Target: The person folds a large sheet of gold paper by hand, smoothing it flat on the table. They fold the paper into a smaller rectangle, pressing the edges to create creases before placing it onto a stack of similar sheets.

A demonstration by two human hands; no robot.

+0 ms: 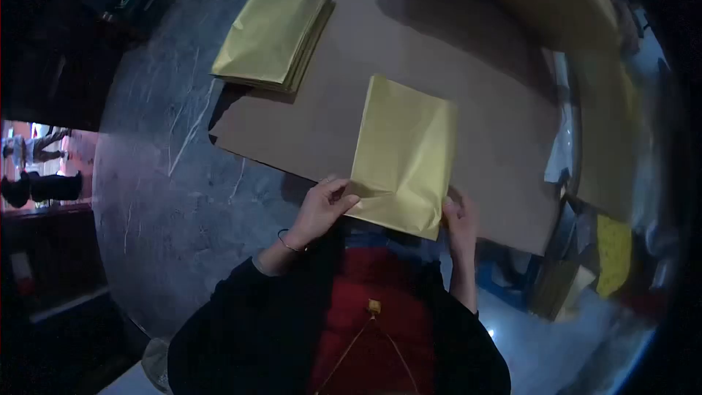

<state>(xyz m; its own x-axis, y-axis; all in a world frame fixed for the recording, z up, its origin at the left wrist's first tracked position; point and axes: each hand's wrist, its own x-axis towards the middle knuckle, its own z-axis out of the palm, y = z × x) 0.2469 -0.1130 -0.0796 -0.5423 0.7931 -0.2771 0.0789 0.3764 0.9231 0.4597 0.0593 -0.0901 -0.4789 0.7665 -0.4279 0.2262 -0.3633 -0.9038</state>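
Observation:
A yellow paper envelope (404, 153) lies on a brown cardboard sheet (468, 80), its near edge hanging over the sheet's front edge. My left hand (325, 208) grips the envelope's near left corner, fingers curled on the paper. My right hand (459, 223) holds the near right corner. A thin bracelet sits on my left wrist.
A stack of several similar yellow envelopes (272, 36) rests at the far left of the cardboard sheet. The sheet lies on a grey marble floor (161, 175). More yellow paper (613, 252) and clutter sit at the right. Dark furniture (51, 51) stands at the left.

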